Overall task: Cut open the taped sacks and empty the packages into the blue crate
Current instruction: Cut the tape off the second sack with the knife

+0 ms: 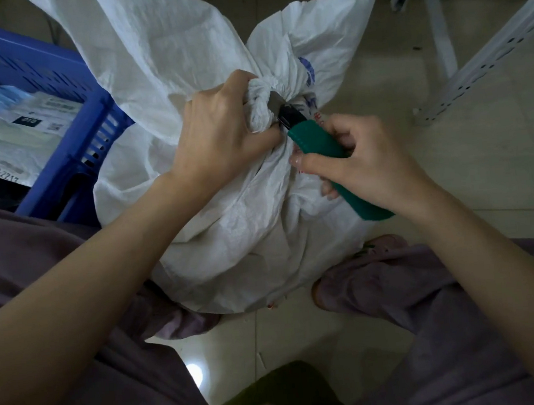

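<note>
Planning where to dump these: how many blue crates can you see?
1. The blue crate stands at the left edge, beside the white sack being cut, with packages already in it. Others may sit out of frame.

sack [229,232] on floor [459,183] between your legs [432,310] | crate [69,162] just left of it, packages [17,131] lying in it | your left hand [219,131] on sack's knot [260,100], your right hand [366,160] holds cutter [315,143] just right of knot | rack frame [487,60] far right, behind sack

Pale tiled floor [450,158], white perforated metal rack [486,50] upper right, bright glare [194,371] on tiles
</note>
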The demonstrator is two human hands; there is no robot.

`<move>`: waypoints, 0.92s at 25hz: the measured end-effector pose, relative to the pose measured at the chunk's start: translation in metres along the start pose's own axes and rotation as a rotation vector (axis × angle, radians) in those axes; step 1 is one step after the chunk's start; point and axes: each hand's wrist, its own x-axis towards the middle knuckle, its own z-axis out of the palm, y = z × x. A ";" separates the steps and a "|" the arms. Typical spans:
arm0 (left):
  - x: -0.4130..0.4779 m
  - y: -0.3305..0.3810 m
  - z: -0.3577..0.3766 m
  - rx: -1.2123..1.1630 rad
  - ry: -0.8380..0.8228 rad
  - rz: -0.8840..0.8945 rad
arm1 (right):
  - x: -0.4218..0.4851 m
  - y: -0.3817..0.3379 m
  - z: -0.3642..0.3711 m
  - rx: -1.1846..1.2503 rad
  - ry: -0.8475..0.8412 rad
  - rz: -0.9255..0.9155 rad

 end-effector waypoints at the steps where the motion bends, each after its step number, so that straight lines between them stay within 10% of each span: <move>1: 0.000 0.000 -0.001 0.004 -0.009 0.023 | 0.001 -0.002 0.001 0.152 -0.128 0.116; 4: -0.001 0.001 -0.003 0.010 -0.037 0.056 | 0.001 -0.008 0.002 0.296 -0.401 0.222; 23: 0.006 0.002 -0.002 0.029 -0.080 0.083 | -0.004 -0.025 -0.014 -0.013 -0.260 0.091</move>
